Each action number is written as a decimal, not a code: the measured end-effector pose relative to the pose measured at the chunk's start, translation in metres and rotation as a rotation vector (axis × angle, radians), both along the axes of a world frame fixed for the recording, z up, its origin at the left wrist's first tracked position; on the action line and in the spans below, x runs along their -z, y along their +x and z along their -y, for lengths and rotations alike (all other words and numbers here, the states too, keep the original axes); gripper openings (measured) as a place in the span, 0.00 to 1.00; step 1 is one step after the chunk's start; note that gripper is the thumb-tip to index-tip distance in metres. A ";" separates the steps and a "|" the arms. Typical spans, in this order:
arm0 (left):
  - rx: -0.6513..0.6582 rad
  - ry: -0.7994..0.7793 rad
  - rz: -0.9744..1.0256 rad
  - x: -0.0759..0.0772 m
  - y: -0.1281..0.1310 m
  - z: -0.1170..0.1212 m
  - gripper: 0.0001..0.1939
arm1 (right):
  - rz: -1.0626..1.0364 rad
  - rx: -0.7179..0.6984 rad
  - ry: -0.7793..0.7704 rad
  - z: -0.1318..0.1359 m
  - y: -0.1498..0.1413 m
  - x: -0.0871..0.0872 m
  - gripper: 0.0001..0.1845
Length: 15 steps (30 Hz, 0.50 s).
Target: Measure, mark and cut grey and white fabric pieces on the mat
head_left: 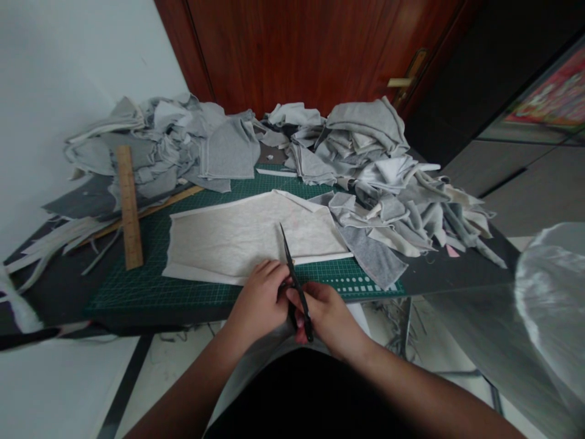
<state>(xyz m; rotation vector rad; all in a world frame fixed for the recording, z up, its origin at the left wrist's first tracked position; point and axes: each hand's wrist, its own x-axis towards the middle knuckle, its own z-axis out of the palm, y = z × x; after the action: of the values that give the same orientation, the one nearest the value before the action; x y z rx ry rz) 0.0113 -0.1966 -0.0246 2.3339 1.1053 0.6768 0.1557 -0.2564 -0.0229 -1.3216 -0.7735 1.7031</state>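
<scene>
1. Cream cloth (219,238) lies spread across the green cutting mat (150,292), its lower edge nearest the person, its right end meeting a dark grey piece (375,259).
2. Black scissors (298,285) point away from the person, one blade reaching over the cloth's lower part; whether the blades are parted is hard to tell.
3. The right hand (326,311) has its fingers wrapped around the scissors' handles.
4. The left hand (267,292) is just beside the scissors at the cloth's lower edge, fingers bent; I cannot tell whether they pinch the cloth or the scissors.
5. A wooden ruler (129,207) stretches over the left part of the mat, crossing a second wooden strip (183,194).
6. Grey and white fabric is heaped behind, in a left pile (178,140) and a right pile (365,128), the latter spilling down the right side of the dark table (439,277).
7. A small pink scrap (452,251) lies near that spill.
8. Loose pale strips (59,238) trail at the table's left end.
9. A red-brown wooden door (311,55) stands beyond.
</scene>
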 end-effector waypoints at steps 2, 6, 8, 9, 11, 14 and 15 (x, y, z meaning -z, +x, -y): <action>-0.002 -0.003 -0.011 0.000 0.000 0.000 0.09 | 0.013 0.002 0.008 -0.003 -0.001 0.000 0.30; -0.004 -0.002 -0.015 0.000 -0.002 0.000 0.09 | 0.021 0.002 0.007 -0.006 -0.001 -0.001 0.31; -0.002 -0.001 -0.009 0.000 -0.002 0.000 0.10 | 0.027 0.003 0.010 -0.007 -0.001 -0.002 0.30; -0.002 0.001 -0.006 0.000 -0.002 0.000 0.10 | 0.033 0.003 0.014 -0.008 -0.001 -0.002 0.30; -0.006 0.010 -0.003 0.000 -0.001 0.000 0.10 | 0.051 -0.007 0.025 -0.010 -0.001 -0.002 0.29; -0.016 0.034 0.006 0.001 0.000 -0.001 0.10 | 0.079 -0.026 0.039 -0.014 -0.001 -0.005 0.29; -0.018 0.042 0.007 0.002 0.000 -0.001 0.10 | 0.083 -0.029 0.045 -0.015 -0.001 -0.005 0.29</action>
<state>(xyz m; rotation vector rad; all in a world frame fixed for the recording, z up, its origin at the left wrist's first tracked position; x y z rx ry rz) 0.0110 -0.1958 -0.0262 2.3577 1.1202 0.7213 0.1548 -0.2410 -0.0174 -1.3638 -0.8776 1.6525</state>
